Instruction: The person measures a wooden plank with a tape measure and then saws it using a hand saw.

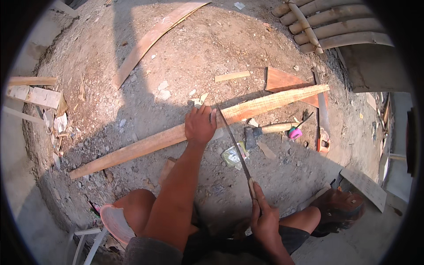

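A long wooden plank [132,149] slants across the ground, its left end nearer me and its right end farther off. Near its middle, my left hand [201,126] is closed over it, fingers across the far edge. My right hand [265,219] is wrapped round the handle of a machete [238,150], low in front of me. Its long dark blade points forward, seen nearly edge-on, with the tip over the plank just right of my left hand. Whether the blade touches the wood, I cannot tell.
Right of the blade lie a hammer [274,128], a pink tape measure [295,132] and a handsaw [323,119] with an orange handle. A reddish board [287,80] is under the plank's far end. Bamboo poles [335,26] stand far right; a curved strip [159,37] lies beyond.
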The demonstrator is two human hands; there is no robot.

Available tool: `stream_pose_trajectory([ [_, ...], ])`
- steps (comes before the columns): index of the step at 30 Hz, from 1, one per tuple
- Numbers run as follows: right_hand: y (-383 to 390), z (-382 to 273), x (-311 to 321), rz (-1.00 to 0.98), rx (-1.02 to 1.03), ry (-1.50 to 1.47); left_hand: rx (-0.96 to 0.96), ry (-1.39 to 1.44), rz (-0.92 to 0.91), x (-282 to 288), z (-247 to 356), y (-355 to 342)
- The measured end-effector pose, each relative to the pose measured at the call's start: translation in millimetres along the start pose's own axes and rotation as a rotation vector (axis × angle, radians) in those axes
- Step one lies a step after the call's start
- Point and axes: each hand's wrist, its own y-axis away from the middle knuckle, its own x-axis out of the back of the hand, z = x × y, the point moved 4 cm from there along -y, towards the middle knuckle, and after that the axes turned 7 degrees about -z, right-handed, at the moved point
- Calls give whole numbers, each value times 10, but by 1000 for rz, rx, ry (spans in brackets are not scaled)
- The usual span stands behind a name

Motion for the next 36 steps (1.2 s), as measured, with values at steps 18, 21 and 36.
stream_pose_trajectory([
  [18,-1318,65,-429,-26,-26,62,56,-32,-100,-91,46,-85],
  [21,-1568,79,-517,-5,-11,69,61,-27,-128,-143,0,12],
  [36,-1541,175,-590,46,18,-22,29,5,-82,-116,-4,11],
])
